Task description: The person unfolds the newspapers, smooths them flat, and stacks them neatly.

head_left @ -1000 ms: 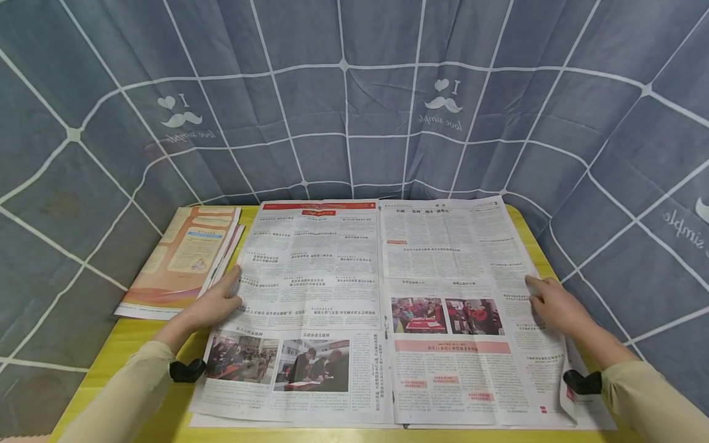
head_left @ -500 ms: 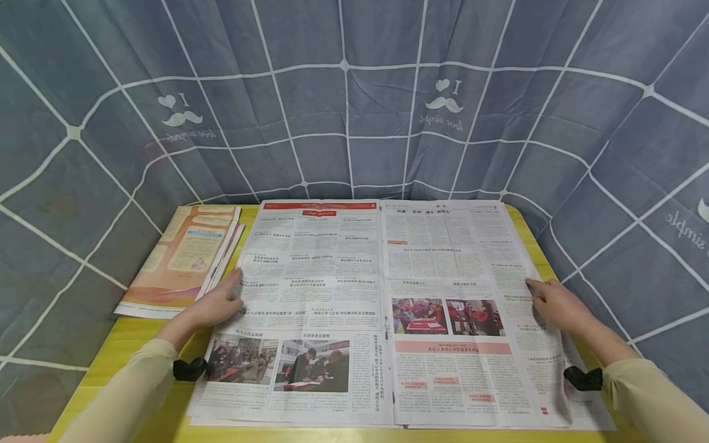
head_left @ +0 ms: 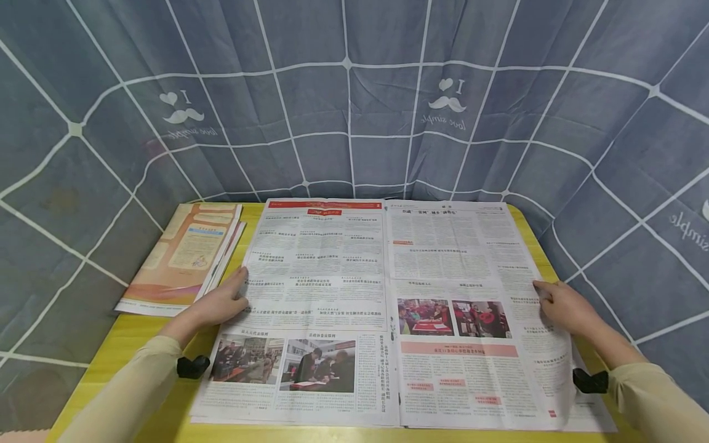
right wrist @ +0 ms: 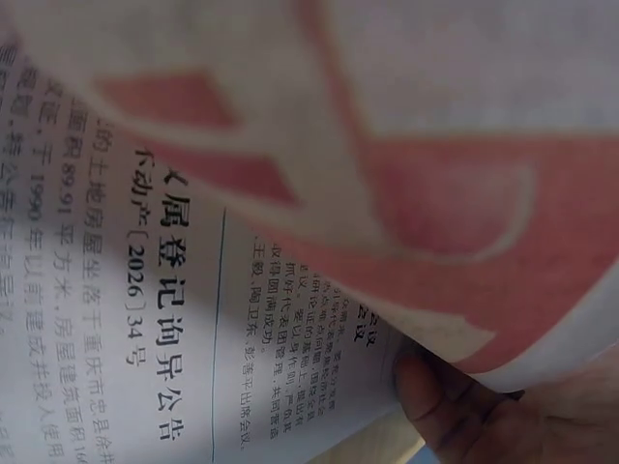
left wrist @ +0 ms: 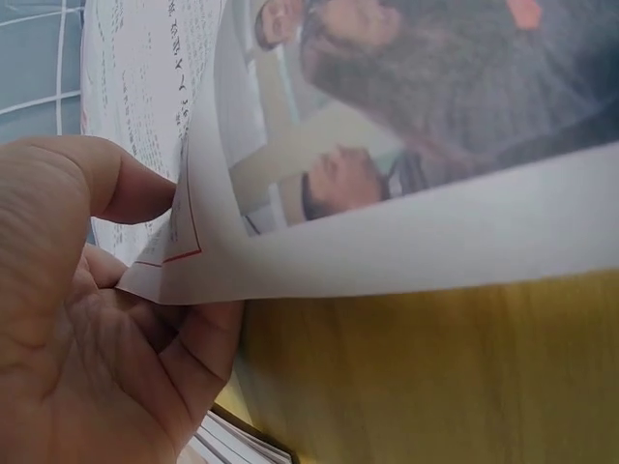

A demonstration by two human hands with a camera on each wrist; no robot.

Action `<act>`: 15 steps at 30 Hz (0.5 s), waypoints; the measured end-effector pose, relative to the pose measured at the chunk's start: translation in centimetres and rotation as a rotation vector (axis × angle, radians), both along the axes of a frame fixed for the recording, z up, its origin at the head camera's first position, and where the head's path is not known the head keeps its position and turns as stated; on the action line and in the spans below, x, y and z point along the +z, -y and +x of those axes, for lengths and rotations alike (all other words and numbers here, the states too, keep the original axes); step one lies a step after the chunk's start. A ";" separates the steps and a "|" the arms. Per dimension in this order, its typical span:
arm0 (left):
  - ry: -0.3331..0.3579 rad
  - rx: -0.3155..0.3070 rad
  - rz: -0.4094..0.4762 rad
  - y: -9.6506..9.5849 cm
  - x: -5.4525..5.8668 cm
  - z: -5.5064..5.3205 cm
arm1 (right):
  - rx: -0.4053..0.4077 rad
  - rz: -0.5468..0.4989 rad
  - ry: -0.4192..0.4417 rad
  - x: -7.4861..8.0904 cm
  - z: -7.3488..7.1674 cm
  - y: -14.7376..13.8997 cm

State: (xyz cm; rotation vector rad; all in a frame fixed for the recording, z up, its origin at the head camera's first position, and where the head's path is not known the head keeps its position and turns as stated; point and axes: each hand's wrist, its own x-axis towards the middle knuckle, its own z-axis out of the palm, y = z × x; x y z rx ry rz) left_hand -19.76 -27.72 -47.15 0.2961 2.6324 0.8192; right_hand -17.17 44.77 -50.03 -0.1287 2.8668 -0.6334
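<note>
An open newspaper [head_left: 321, 295] lies spread across the yellow table, its print upside down in the head view. At its left edge my left hand [head_left: 218, 301] pinches the paper, thumb on top and fingers beneath, as the left wrist view shows. On the opposite side my right hand [head_left: 567, 311] holds the right edge of the upper sheet. In the right wrist view that upper sheet [right wrist: 464, 203] bows up, apart from the printed page [right wrist: 174, 319] below it. The right hand's fingers [right wrist: 435, 401] are partly hidden behind the sheet.
A stack of folded papers with an orange cover [head_left: 180, 258] lies left of the newspaper. Yellow table [head_left: 111, 363] shows along both sides. A blue-grey checked curtain [head_left: 310, 123] rises at the back and sides. Black wrist devices [head_left: 192, 367] sit at both wrists.
The whole head view has shifted slightly, curtain included. Both hands keep their hold on the newspaper's edges. The upper sheet's lower right corner bends a little differently.
</note>
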 end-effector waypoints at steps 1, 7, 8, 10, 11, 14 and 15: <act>-0.003 -0.001 -0.013 -0.1 0.0 0.0 | 0.001 -0.002 -0.004 0.0 0.1 -0.1; -0.001 -0.004 -0.095 -0.5 0.2 -0.1 | 0.035 -0.011 -0.040 0.3 0.7 -0.4; 0.001 -0.004 -0.108 -0.6 0.3 -0.1 | 0.045 -0.018 -0.037 0.4 0.8 -0.4; 0.000 -0.005 -0.137 -0.7 0.3 -0.1 | 0.059 -0.044 -0.019 0.6 1.2 -0.6; 0.000 -0.004 -0.149 -0.7 0.4 -0.1 | 0.067 -0.061 -0.009 0.7 1.5 -0.7; 0.000 -0.001 -0.172 -0.8 0.4 0.0 | 0.071 -0.091 0.035 0.8 2.1 -1.1; -0.002 0.000 -0.180 -0.9 0.4 0.0 | 0.069 -0.095 0.046 0.9 2.3 -1.2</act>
